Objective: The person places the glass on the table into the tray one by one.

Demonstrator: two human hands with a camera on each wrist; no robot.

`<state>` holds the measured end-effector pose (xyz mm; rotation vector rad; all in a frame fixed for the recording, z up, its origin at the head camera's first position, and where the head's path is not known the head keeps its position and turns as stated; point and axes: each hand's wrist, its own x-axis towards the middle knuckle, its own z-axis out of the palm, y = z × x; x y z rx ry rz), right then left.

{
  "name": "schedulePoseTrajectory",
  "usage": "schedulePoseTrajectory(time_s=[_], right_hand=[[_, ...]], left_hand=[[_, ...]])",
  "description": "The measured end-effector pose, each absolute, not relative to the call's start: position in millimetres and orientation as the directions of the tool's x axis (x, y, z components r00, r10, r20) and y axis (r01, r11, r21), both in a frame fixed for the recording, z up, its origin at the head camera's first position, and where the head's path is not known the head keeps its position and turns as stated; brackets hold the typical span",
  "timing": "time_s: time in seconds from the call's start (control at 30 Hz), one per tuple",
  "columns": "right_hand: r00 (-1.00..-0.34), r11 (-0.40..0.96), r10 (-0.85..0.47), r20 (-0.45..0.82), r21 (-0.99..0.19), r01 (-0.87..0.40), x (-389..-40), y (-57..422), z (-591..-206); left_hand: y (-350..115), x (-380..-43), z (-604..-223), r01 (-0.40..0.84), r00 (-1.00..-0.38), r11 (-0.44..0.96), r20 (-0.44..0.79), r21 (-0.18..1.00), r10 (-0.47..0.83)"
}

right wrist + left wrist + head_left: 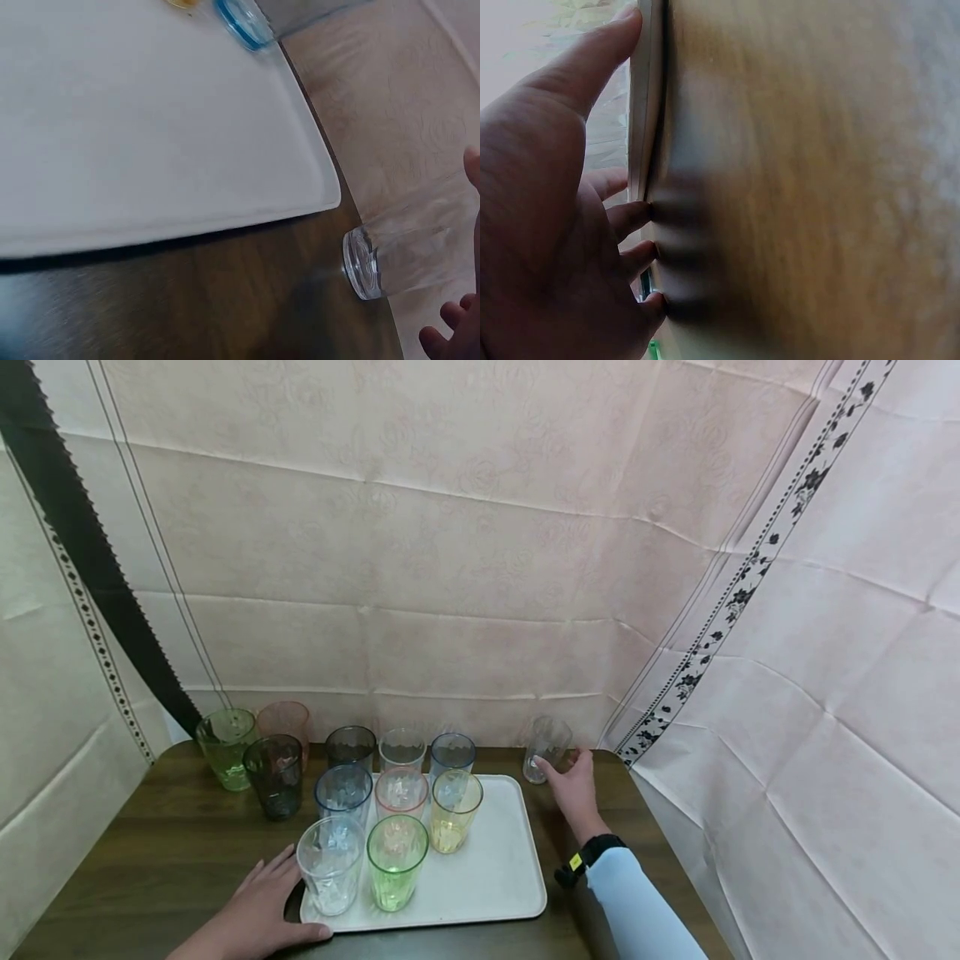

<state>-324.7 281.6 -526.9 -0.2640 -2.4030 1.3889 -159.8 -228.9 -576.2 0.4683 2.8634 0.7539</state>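
Note:
My left hand (258, 902) rests at the near left corner of a white tray (495, 868), its thumb along the front rim. The fingers reach, mostly straight, along the tray's left side, and in the left wrist view the fingertips (652, 251) touch its edge. A clear glass (327, 868) stands on the tray beside this hand, a green glass (395, 868) to its right. Off the tray's far right corner stands another clear glass (405, 247), upright on the table. My right hand (576, 789) is at it, thumb and fingers spread to either side.
Behind the front pair on the tray stand several tumblers, among them a yellow glass (450, 827), a pink-rimmed glass (401, 789) and a blue glass (342, 789). Left of the tray are a tall green glass (227, 747), a dark glass (275, 781) and a pink glass (285, 718). Patterned cloth (480, 568) hangs behind.

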Motion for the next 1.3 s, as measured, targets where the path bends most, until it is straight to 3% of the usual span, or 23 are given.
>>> schedulePoseTrajectory(time_s=[0.4, 0.7, 1.03, 1.3], right_hand=[[-0.921, 0.459, 0.314, 0.23, -0.886, -0.064, -351.0, 270.1, -519.1], [-0.903, 0.473, 0.346, 0.253, -0.879, -0.065, -352.3, 270.2, -515.7], [-0.907, 0.487, 0.276, 0.318, -0.86, -0.153, -332.5, 273.5, -515.3], [-0.907, 0.467, 0.246, 0.342, -0.862, -0.199, -295.4, 268.9, -504.2]], left_hand=[[-228.9, -158.3, -573.1, 0.239, -0.944, 0.825, -0.077, 0.513, 0.321], [-229.4, -159.2, -574.3, 0.234, -0.943, 0.821, -0.084, 0.521, 0.322], [-227.2, -158.5, -573.8, 0.228, -0.945, 0.827, -0.086, 0.514, 0.315], [-229.0, -155.0, -571.9, 0.247, -0.944, 0.805, -0.053, 0.54, 0.326]])
